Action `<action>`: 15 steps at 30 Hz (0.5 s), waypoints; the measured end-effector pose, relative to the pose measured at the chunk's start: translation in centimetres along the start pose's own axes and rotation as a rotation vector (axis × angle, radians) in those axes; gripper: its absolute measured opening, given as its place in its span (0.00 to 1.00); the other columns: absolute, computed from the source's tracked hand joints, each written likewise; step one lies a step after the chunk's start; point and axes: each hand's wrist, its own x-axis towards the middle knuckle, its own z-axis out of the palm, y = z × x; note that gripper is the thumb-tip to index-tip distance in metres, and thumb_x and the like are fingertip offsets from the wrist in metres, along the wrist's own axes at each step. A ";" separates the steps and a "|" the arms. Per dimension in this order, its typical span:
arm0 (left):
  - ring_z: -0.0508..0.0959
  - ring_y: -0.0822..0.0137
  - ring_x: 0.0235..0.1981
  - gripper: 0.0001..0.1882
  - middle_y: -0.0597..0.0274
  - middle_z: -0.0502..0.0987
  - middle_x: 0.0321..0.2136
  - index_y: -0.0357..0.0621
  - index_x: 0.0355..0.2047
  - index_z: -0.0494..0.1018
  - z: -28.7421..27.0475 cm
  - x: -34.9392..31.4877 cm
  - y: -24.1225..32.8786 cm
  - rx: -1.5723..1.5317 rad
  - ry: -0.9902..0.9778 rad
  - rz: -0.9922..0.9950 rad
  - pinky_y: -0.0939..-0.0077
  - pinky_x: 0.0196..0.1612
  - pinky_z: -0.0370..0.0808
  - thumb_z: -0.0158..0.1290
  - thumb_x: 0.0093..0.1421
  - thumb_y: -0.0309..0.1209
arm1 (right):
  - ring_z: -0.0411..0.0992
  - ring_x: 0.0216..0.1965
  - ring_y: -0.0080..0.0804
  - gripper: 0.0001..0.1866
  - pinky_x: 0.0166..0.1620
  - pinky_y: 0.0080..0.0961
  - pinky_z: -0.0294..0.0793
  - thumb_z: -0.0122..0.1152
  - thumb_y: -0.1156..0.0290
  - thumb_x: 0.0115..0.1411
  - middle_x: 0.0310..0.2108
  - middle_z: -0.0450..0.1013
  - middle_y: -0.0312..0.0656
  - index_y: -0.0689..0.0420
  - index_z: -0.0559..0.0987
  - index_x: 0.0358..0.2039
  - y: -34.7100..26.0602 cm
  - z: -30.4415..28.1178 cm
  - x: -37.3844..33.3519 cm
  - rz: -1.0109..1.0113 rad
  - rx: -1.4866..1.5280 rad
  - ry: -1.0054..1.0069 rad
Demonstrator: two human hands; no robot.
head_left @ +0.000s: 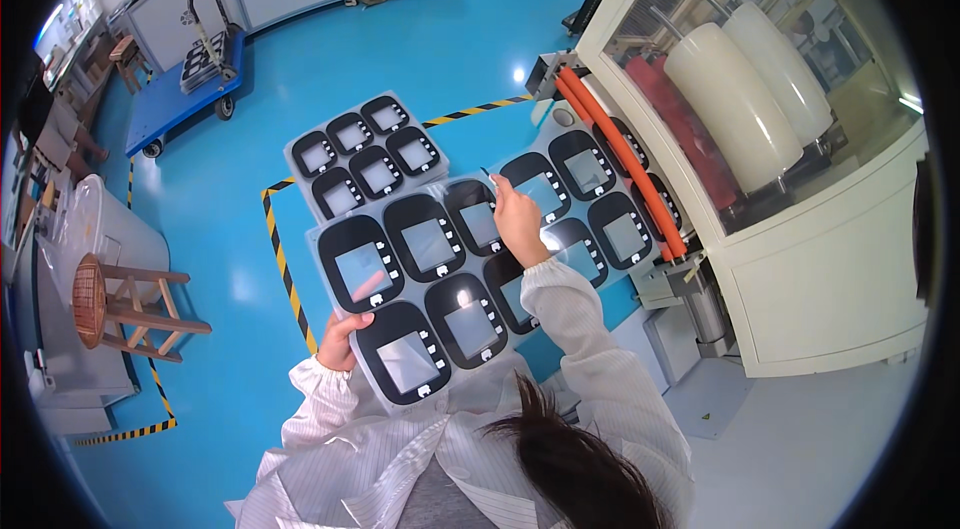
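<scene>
A clear plastic sheet with rows of black rounded-square panels (432,241) stretches from the machine rollers toward my body. Each panel has a pale see-through window and small white marks down one side. My left hand (342,341) grips the sheet's near left edge, thumb on top and the other fingers mostly hidden beneath. Over the middle of the sheet, my right hand (517,221) is closed around a slim, dark-tipped tool (487,172), its tip by the far edge. The tool's exact kind is too small to make out. Beyond lies a stack of similar panel sheets (375,161).
On the right stands a cream machine (830,279) with orange rollers (620,159) and large white rolls (735,109) behind a window. A wooden stool (125,304) and a white bin (125,229) are at left. A blue trolley (170,119) stands farther back.
</scene>
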 end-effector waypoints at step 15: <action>0.74 0.64 0.50 0.37 0.52 0.67 0.56 0.31 0.61 0.56 0.2 -2.9 2.0 0.100 0.056 0.067 0.73 0.54 0.69 0.51 0.47 0.21 | 0.75 0.31 0.52 0.14 0.35 0.44 0.74 0.50 0.71 0.60 0.27 0.76 0.54 0.54 0.79 0.44 -2.6 0.7 0.4 0.043 -0.010 -0.203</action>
